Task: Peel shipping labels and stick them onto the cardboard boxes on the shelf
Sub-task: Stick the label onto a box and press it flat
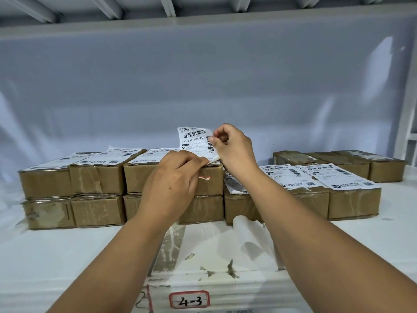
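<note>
A white shipping label (195,141) with barcodes stands upright and curled above the middle cardboard box (209,181). My right hand (234,150) pinches the label's right edge between thumb and fingers. My left hand (174,177) lies over the top front of that box and pinches the label's lower corner or its backing near the box edge. Brown boxes in two layers fill the shelf, most with white labels on top, such as the left box (99,175) and the right box (352,199).
Three unlabelled brown boxes (343,163) stand at the back right. Curled translucent backing paper (252,240) lies on the white shelf (67,256) in front of the boxes. A tag reading 4-3 (189,301) marks the shelf's front edge. A white upright post (404,109) stands at right.
</note>
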